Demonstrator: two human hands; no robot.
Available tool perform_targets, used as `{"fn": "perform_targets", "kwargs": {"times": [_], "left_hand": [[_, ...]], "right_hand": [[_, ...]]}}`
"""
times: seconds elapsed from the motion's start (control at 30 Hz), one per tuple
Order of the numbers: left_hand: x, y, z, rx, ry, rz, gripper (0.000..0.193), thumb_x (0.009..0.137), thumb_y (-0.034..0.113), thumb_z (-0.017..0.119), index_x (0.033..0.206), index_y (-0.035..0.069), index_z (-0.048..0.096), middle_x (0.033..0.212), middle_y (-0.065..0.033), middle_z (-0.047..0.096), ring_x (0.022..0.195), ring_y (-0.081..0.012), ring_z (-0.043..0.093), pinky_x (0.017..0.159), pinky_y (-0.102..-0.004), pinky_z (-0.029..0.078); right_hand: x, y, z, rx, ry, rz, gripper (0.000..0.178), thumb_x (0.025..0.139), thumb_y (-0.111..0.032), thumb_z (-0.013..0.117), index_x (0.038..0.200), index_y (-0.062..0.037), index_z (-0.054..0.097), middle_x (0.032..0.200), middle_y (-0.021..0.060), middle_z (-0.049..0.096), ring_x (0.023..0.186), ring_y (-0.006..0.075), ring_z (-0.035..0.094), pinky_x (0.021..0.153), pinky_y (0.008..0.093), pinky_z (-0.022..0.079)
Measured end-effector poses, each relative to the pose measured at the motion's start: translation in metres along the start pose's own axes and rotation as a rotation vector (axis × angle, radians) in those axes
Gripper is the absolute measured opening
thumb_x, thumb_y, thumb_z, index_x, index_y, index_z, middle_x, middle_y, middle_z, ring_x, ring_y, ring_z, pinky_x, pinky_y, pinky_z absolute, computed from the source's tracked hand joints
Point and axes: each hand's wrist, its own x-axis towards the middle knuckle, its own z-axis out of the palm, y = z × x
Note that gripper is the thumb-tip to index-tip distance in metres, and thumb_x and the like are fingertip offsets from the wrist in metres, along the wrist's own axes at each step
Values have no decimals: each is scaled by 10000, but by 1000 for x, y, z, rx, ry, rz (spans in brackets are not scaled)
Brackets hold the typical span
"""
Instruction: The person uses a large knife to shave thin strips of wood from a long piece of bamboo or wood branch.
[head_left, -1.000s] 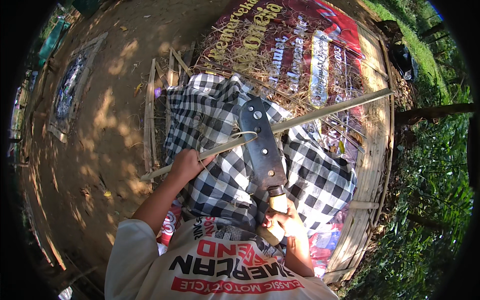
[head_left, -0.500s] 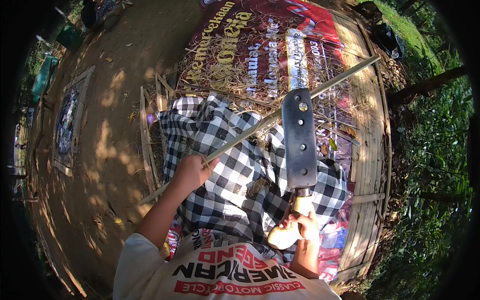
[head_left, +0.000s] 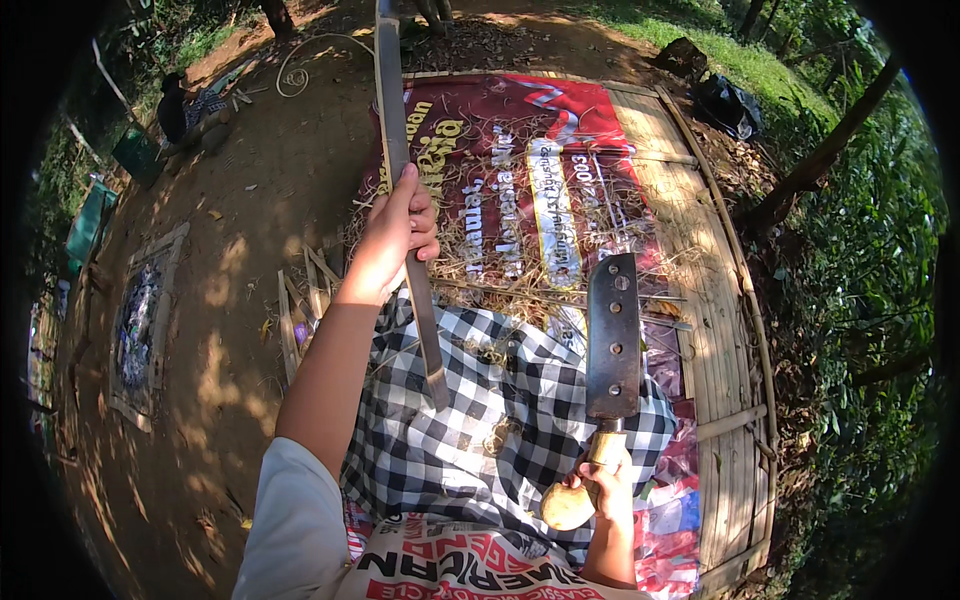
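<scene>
My left hand (head_left: 392, 240) is closed round a long flat bamboo strip (head_left: 429, 345), gripping it near its middle. The strip points away from me, its far end at the top edge of the view and its near end over a black-and-white checked cloth (head_left: 470, 400) across my lap. My right hand (head_left: 610, 485) grips the pale wooden handle (head_left: 566, 508) of a broad chopping knife (head_left: 612, 345). Its dark blade, with several round holes, points away from me, to the right of the strip and apart from it.
A dark red printed banner (head_left: 585, 108), strewn with thin bamboo shavings (head_left: 470, 278), covers much of a slatted bamboo platform (head_left: 715, 285). Split bamboo pieces (head_left: 289, 325) lie at its left edge. Plants grow at the right; a black bag (head_left: 728, 105) lies at the far right.
My left hand has moved forward and swung the strip from a slant to nearly straight ahead, away from the knife. The knife has shifted slightly toward me. The view has tilted upward.
</scene>
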Motion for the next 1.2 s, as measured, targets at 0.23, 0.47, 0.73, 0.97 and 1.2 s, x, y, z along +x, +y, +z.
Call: {"fn": "perform_targets", "kwargs": {"times": [0.23, 0.47, 0.73, 0.97, 1.2], "left_hand": [[9, -26, 40, -326, 16, 173, 295, 1005, 342, 430, 786, 156, 365, 635, 34, 335, 559, -118, 399, 610, -349, 427], [-16, -135, 65, -460, 116, 145, 104, 998, 197, 447, 962, 113, 397, 788, -38, 478, 762, -209, 570, 770, -419, 513], [-82, -234, 99, -273, 288, 74, 249, 998, 242, 465, 1160, 54, 475, 868, -1, 467, 784, -74, 436, 722, -251, 374], [-142, -241, 108, -66, 338, -175, 263, 974, 224, 510, 1163, 63, 425, 870, -15, 452, 760, -94, 407, 669, -265, 371], [-155, -252, 97, 312, -134, -470, 364, 949, 322, 535, 1160, 30, 480, 988, -66, 570, 853, -153, 552, 746, -319, 456]], "right_hand": [[-9, -2, 17, -52, 60, -142, 373, 755, 61, 640, 1046, -31, 425, 786, 97, 566, 584, 190, 597, 566, 327, 520], [-10, -20, 35, -241, 235, -444, 551, 751, 44, 658, 1221, 15, 372, 1173, 223, 552, 634, 213, 640, 595, 325, 561], [-5, -11, 33, -396, 265, -431, 573, 747, 62, 669, 1241, -2, 385, 858, 96, 582, 737, 192, 645, 694, 312, 545], [-7, 2, -2, -866, 151, -565, 701, 719, 80, 655, 1346, -27, 361, 1202, 146, 533, 876, 196, 628, 765, 316, 531], [-5, 4, -4, -1000, 208, -525, 519, 712, -71, 675, 1198, 10, 512, 1439, 205, 327, 1183, 298, 484, 921, 367, 452]]}}
